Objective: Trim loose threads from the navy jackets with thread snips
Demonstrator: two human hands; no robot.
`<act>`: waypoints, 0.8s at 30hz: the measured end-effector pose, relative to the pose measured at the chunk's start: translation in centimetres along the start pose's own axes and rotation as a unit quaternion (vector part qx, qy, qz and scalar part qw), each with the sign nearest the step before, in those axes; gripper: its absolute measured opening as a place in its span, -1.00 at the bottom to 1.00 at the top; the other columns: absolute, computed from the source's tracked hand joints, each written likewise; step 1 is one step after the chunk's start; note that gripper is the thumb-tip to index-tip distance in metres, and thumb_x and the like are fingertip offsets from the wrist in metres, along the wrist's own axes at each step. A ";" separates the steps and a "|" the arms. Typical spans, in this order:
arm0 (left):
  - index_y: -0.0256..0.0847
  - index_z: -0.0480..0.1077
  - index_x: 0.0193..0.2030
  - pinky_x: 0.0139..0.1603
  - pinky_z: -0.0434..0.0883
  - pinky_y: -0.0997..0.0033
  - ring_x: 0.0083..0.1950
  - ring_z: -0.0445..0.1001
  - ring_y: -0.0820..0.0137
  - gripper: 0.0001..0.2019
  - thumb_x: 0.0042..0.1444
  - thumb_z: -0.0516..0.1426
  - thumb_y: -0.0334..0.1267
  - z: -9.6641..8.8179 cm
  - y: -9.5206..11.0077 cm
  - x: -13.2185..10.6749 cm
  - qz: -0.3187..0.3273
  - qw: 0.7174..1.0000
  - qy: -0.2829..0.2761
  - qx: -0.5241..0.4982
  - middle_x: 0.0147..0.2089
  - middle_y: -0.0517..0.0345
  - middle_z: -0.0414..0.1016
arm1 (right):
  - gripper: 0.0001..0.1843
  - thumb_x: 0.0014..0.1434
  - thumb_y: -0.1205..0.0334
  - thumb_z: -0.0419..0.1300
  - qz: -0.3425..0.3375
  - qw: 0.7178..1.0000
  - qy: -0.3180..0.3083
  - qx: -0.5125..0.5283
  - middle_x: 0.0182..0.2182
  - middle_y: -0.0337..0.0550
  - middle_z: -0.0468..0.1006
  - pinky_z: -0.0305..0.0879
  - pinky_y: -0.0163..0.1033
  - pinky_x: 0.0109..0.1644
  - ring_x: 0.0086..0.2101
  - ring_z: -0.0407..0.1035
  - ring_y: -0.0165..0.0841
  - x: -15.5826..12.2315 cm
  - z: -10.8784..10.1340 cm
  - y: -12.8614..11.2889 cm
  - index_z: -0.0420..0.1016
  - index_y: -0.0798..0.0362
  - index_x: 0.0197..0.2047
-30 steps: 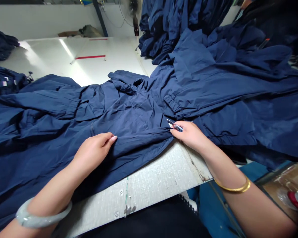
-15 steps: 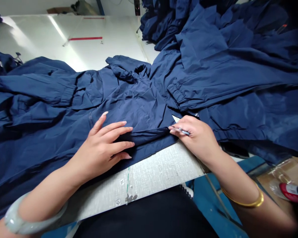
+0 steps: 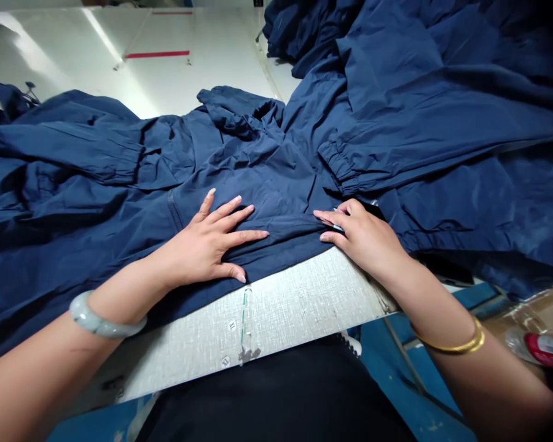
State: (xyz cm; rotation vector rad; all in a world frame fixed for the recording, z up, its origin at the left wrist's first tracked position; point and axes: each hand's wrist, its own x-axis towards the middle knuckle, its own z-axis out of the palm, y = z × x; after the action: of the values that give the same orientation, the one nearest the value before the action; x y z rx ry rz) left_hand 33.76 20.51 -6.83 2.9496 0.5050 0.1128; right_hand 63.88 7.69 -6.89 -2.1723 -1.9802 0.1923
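A navy-blue garment (image 3: 276, 166) with gathered elastic cuffs lies spread over the table edge. My left hand (image 3: 212, 242) rests flat on its lower part, fingers spread, holding nothing. To the right, my right hand (image 3: 362, 230) is closed around a slim, small metal tool (image 3: 336, 227) with a light-blue part, mostly hidden by the fingers, so its kind cannot be made out. Its index fingertip and thumb touch the folded hem (image 3: 295, 236) of the garment.
The pale table (image 3: 299, 291) has a marked front strip by my lap. More navy garments (image 3: 308, 31) are heaped at the back right. A dark flat object (image 3: 447, 270) lies beyond my right wrist. A red-labelled bottle (image 3: 541, 347) stands at lower right.
My left hand has moved right and spread flat on the cloth. The right hand's fingers have lowered onto the hem, with the tool now tucked further under them. The view has tilted down slightly.
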 end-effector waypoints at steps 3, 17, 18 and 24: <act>0.24 0.19 0.35 0.39 -0.46 -0.28 0.51 -0.16 -0.06 -0.25 0.01 0.14 0.33 -0.3 0.0 0.3 0.007 1.000 -0.006 0.022 0.50 0.13 -0.02 | -0.54 0.21 0.03 0.25 0.006 1.000 0.014 0.003 -0.06 -0.10 0.38 0.28 -0.20 -0.24 -0.18 0.40 -0.22 -0.1 -0.1 0.0 0.45 -0.27 0.19; 0.25 0.25 0.31 0.36 -0.51 -0.33 0.49 -0.14 -0.13 -0.24 -0.06 0.23 0.29 0.1 0.7 0.2 -0.033 0.999 -0.003 -0.014 0.47 0.19 0.09 | -0.86 0.24 0.16 0.20 -0.159 0.986 -0.021 0.035 -0.17 -0.17 0.47 -0.02 -0.23 -0.43 -0.42 0.32 -0.40 -2.3 0.7 -6.6 0.57 -0.03 -0.20; 0.25 0.23 0.32 0.36 -0.51 -0.32 0.50 -0.14 -0.11 -0.24 -0.05 0.22 0.30 0.1 0.7 0.1 -0.029 1.000 -0.003 -0.009 0.47 0.17 0.09 | -0.85 0.26 0.18 0.17 -0.162 0.986 -0.019 0.018 -0.17 -0.16 0.48 -0.04 -0.22 -0.43 -0.44 0.31 -0.40 -2.2 0.9 -6.8 0.57 -0.02 -0.22; 0.13 0.31 0.29 0.36 -0.53 -0.32 0.50 -0.11 -0.05 -0.28 0.01 0.15 0.33 -0.8 2.1 0.5 -0.033 0.999 0.019 -0.024 0.45 0.00 0.11 | -0.88 0.24 0.32 0.14 -0.162 0.982 0.016 0.095 -0.18 -0.14 0.47 0.09 -0.26 -0.35 -0.33 0.36 -0.36 -1.9 1.0 -6.8 0.52 0.04 -0.27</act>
State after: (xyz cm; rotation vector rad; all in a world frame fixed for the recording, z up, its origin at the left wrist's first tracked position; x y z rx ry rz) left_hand 34.85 18.83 -5.74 2.8859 0.5944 0.1713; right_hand 56.88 6.46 -6.39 -1.7000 -2.1630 0.2813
